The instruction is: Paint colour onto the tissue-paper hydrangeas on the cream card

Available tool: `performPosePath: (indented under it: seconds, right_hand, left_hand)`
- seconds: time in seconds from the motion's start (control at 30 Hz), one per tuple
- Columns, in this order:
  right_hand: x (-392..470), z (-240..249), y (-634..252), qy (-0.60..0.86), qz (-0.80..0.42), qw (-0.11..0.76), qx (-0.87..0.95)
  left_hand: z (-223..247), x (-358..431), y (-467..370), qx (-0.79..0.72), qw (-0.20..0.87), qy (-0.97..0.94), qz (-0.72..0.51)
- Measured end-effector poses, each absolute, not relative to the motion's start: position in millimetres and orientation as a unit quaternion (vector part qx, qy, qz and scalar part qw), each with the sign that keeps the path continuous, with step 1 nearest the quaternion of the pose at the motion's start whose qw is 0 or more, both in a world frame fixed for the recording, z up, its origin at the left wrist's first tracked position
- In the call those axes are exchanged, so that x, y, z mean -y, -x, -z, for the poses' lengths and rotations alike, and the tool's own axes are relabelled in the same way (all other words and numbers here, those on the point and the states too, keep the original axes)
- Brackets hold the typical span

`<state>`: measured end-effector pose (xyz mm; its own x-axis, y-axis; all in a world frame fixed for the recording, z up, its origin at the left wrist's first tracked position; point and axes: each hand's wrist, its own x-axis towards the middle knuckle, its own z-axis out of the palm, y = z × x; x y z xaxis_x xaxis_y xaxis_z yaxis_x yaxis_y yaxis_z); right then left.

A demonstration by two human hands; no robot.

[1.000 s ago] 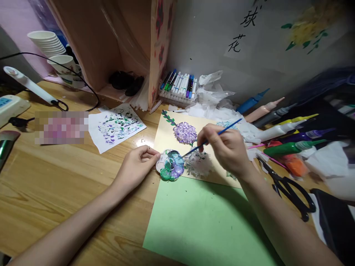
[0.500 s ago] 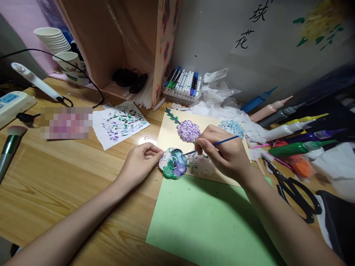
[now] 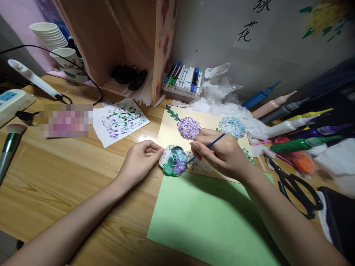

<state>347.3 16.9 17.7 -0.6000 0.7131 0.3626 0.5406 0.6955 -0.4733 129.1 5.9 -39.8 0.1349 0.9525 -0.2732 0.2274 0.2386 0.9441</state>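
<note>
My left hand pinches the left rim of a flower-shaped palette that carries green, purple and pale blue paint. A thin blue brush is held in my right hand, its tip low beside the palette's right edge. Under both lies a cream sheet with a purple flower and a blue flower painted on it; my right hand hides part of its middle. A green sheet lies nearer to me.
Black scissors and several paint bottles lie at the right. Behind are a marker box and crumpled tissue. A dabbed white paper and a makeup brush are at the left.
The brush tip has moved down along the palette's right side, and my right hand has shifted slightly down and left. The brush is held more steeply. The whole view has shifted slightly.
</note>
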Motion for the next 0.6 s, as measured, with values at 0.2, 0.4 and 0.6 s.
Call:
performPosePath:
  seconds: [0.2,0.4,0.6]
  right_hand:
    - [-14.8,-20.7,-345.6,0.354,-0.201,0.275,0.871]
    - [-15.3,-16.8,-344.4,0.363,-0.162,0.308,0.864]
    - [-17.0,-16.1,-343.5,0.345,-0.221,0.272,0.870]
  left_hand:
    - [38.6,-3.6,-129.4,-0.568,0.542,-0.520,-0.338]
    - [38.2,-4.7,-130.2,-0.569,0.540,-0.518,-0.340]
    - [37.6,-4.2,-130.4,-0.573,0.539,-0.513,-0.343]
